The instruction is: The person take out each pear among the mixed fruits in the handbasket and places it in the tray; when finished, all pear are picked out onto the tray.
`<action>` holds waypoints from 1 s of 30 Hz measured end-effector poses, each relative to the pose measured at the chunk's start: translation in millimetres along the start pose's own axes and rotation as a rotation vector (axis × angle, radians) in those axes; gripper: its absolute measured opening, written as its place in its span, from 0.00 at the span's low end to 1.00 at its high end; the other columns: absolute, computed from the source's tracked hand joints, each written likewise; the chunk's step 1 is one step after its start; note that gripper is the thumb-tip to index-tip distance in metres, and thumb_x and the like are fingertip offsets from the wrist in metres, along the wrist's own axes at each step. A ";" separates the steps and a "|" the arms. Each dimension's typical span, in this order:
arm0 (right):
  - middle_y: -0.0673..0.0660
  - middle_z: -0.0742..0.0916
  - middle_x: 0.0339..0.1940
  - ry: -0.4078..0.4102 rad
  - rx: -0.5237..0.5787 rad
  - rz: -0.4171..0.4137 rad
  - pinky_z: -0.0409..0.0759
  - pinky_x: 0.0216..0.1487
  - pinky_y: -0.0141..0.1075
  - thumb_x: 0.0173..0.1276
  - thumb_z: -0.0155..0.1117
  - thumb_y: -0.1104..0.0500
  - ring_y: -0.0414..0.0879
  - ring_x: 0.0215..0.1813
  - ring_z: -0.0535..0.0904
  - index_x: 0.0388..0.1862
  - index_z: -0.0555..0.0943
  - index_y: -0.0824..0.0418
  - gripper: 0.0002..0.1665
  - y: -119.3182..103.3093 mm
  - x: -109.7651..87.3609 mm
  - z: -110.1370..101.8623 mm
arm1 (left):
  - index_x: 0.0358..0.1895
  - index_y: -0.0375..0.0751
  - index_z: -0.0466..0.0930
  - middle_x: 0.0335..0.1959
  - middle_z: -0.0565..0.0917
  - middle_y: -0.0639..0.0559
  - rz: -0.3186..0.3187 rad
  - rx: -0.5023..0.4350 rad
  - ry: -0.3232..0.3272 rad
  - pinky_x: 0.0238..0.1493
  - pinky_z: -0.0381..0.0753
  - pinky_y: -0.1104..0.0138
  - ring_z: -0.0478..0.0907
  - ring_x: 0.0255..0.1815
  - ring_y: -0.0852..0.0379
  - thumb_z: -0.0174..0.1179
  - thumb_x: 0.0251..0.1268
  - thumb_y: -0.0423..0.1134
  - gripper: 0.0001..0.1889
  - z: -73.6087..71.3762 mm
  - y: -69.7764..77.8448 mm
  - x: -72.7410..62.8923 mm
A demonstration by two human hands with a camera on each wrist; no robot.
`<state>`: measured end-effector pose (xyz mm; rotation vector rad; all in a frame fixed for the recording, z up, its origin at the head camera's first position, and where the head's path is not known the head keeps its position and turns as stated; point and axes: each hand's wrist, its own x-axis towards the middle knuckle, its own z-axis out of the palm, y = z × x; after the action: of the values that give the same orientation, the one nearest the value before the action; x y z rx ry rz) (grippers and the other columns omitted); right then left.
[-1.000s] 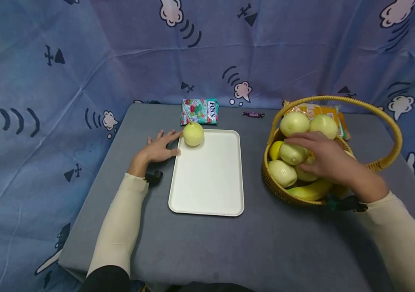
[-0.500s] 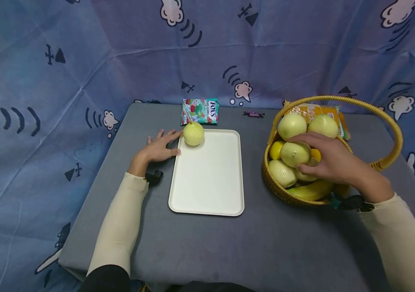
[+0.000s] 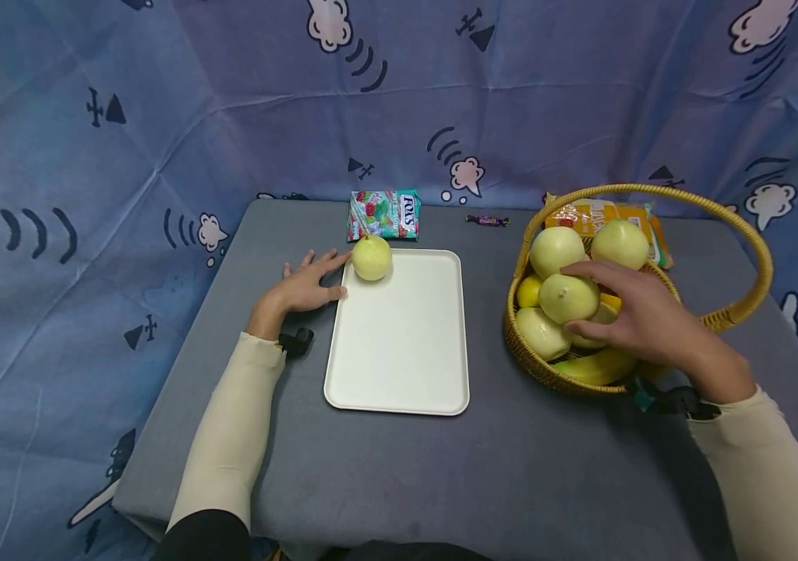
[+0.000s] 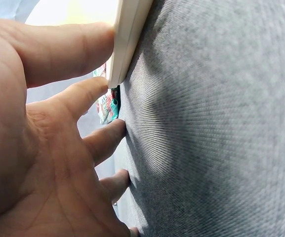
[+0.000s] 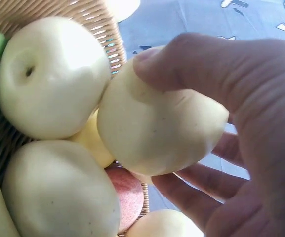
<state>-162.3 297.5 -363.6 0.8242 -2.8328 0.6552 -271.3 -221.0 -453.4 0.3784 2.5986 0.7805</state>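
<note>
My right hand (image 3: 658, 323) grips a pale green round pear (image 3: 567, 298) at the top of the wicker basket (image 3: 525, 362). In the right wrist view the thumb lies over one side of that pear (image 5: 157, 123) and the fingers reach behind the other. Other pears (image 3: 542, 333) sit around it, with a banana (image 3: 598, 366) at the basket's near side. My left hand (image 3: 308, 286) has its fingers spread at the left edge of a white tray (image 3: 399, 351). Its thumb and index fingertip touch the tray's rim (image 4: 130, 34). One yellow-green pear (image 3: 372, 258) rests in the tray's far left corner.
A candy bag (image 3: 383, 214) lies behind the tray, and a small purple wrapped candy (image 3: 487, 220) lies to its right. An orange packet (image 3: 602, 214) shows behind the basket. The tall basket handle (image 3: 764, 265) arches over the fruit. A patterned blue curtain (image 3: 546, 101) hangs behind the table.
My right hand has shifted slightly right and taken a fuller grip of the pear. The pear behind it has slid towards the near left. The left hand and tray have stayed put.
</note>
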 end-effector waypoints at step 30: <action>0.54 0.85 0.73 0.116 0.597 -0.050 0.81 0.70 0.26 0.62 0.83 0.73 0.42 0.66 0.86 0.79 0.79 0.52 0.47 -72.0 58.6 14.8 | 0.92 0.60 0.49 0.94 0.44 0.44 -0.003 0.007 -0.002 0.82 0.19 0.26 0.26 0.93 0.34 0.60 0.83 0.53 0.42 -0.5 0.5 -1.0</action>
<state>-173.2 208.1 -336.6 0.8849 -2.5157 1.5219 -270.6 -221.2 -452.4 0.3768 2.6004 0.7701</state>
